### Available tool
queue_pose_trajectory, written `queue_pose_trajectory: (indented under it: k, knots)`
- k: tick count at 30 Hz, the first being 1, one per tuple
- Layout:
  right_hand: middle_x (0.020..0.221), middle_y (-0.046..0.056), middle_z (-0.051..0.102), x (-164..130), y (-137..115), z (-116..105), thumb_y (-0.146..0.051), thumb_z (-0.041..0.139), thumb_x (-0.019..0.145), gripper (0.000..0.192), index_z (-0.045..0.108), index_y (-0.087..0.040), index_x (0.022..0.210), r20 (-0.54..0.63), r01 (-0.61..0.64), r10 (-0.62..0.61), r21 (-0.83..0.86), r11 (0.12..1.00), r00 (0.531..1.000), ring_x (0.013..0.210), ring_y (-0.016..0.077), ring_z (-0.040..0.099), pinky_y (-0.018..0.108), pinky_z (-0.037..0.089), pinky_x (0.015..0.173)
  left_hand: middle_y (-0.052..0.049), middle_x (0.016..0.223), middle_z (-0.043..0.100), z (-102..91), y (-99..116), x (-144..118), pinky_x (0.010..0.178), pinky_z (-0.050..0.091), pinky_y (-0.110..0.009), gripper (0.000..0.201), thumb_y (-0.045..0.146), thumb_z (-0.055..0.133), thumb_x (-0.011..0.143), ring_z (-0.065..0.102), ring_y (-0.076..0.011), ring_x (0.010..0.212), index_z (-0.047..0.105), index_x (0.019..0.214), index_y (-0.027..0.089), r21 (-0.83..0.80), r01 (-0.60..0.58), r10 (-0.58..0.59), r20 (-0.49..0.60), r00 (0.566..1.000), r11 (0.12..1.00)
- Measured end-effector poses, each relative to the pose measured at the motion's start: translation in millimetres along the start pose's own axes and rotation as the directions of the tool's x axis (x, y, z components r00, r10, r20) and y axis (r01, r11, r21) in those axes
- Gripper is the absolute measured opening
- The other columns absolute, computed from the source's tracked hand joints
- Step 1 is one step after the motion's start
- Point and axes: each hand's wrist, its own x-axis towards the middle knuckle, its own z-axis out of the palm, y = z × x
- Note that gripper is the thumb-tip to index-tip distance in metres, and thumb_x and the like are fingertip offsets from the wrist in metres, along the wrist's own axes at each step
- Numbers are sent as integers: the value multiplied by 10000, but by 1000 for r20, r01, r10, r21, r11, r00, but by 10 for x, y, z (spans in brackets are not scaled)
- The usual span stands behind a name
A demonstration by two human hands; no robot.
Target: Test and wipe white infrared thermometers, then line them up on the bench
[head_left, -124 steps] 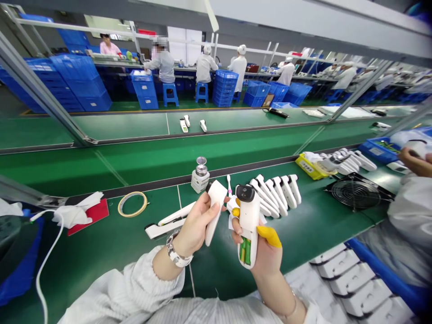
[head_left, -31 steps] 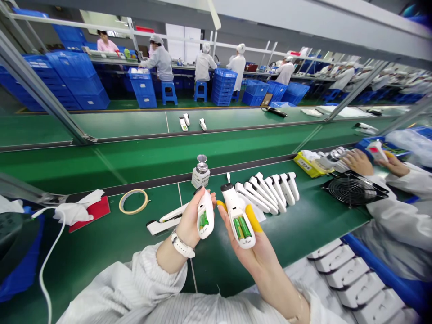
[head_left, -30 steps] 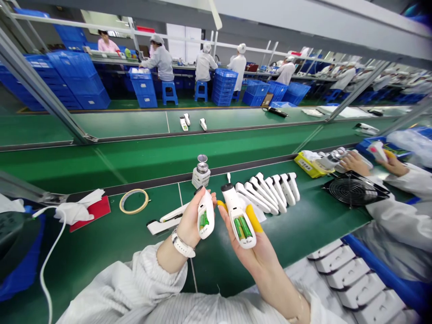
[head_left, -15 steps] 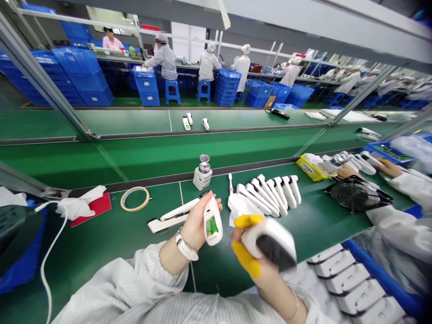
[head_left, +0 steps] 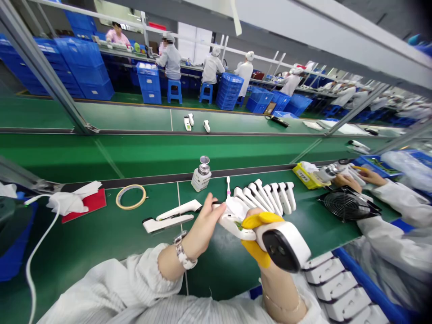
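My left hand point(head_left: 202, 222) is closed on the far end of a white handheld device with an open battery bay point(head_left: 232, 226); a little green shows inside the bay. My right hand point(head_left: 265, 243), with yellow covers on its fingers, grips another white handheld device with a black oval face point(head_left: 286, 247). The two devices meet or overlap in front of me, and the yellow fingertips are at the near end of the battery bay. Whether those fingers also grip the left device, I cannot tell. Beyond my hands lie a white cloth point(head_left: 236, 208) and a toothbrush point(head_left: 228, 185).
Several white devices point(head_left: 270, 198) stand in a row, with two white housings point(head_left: 173, 217) at left. Behind are a pump bottle point(head_left: 201, 175) and tape roll point(head_left: 131, 197). A black fan point(head_left: 344, 204), yellow bin point(head_left: 308, 176) and co-worker's hands point(head_left: 349, 182) are at right.
The battery device in my left hand has tilted toward the right, and my right hand has come up against it. The black face of the right device has turned more toward me.
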Motion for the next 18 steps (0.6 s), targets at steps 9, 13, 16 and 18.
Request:
queue_pose_trajectory:
  k: [9, 13, 16, 18]
  knots:
    - [758, -2, 650, -258, 126, -51, -347, 747, 621, 214, 587, -321, 761, -35, -36, 37, 44, 998, 999, 765, 224, 605, 388, 506, 768, -81, 950, 623, 7, 318, -439, 732, 486, -291, 530, 96, 696, 682, 583, -196, 810, 591, 1152, 317, 438, -843, 366, 763, 532, 313]
    - [704, 5, 640, -389, 7, -12, -335, 797, 586, 234, 623, -304, 739, 33, -25, 26, -32, 999, 999, 649, 198, 582, 346, 505, 641, -97, 909, 653, 4, 366, -464, 729, 499, -320, 560, 111, 705, 679, 606, -213, 778, 562, 1174, 330, 385, -878, 309, 830, 465, 286]
    - [662, 16, 641, -418, -58, 21, -380, 748, 659, 136, 674, -293, 733, 153, 91, -71, -130, 987, 986, 576, 176, 558, 308, 492, 551, -107, 859, 666, 19, 401, -492, 686, 510, -321, 601, 108, 704, 678, 620, -221, 734, 533, 1218, 311, 297, -922, 291, 885, 363, 247]
    - [682, 15, 653, -431, -56, 16, -341, 753, 664, 98, 691, -299, 727, 189, 163, -130, -171, 972, 973, 608, 173, 569, 298, 501, 578, -111, 801, 663, 32, 410, -507, 660, 517, -324, 600, 121, 696, 692, 625, -225, 706, 520, 1242, 285, 237, -946, 288, 911, 295, 220]
